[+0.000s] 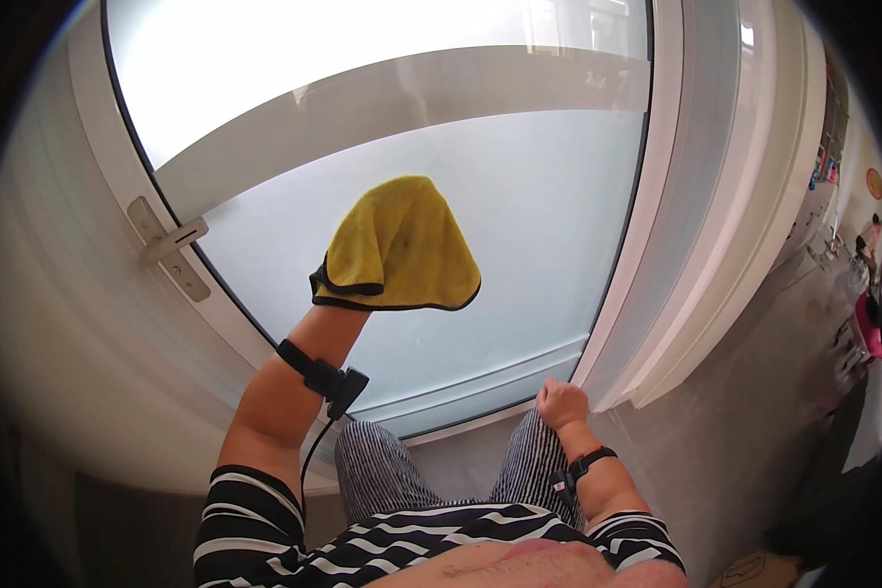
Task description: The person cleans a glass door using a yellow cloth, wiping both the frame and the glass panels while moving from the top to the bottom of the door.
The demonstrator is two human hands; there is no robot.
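Note:
A yellow cloth with black edging (pixel 411 250) lies over my left hand and hides its fingers; only the wrist (pixel 342 323) shows below it. Cloth and hand are in front of the frosted glass panel (pixel 529 220) of a white-framed door; the exact contact is hidden. My right hand (pixel 562 404) is curled into a fist at my right knee, near the lower corner of the door, with nothing visible in it. Both forearms wear black straps with small devices, and a cable runs from the left one.
The door's lever handle (pixel 173 241) is on the left, on its frame. A broad pale crossbar (pixel 411 92) spans the glass above the cloth. White jamb mouldings (pixel 705 220) rise at the right. Beyond them are grey floor (pixel 713 411) and blurred objects, one of them pink (pixel 869 323).

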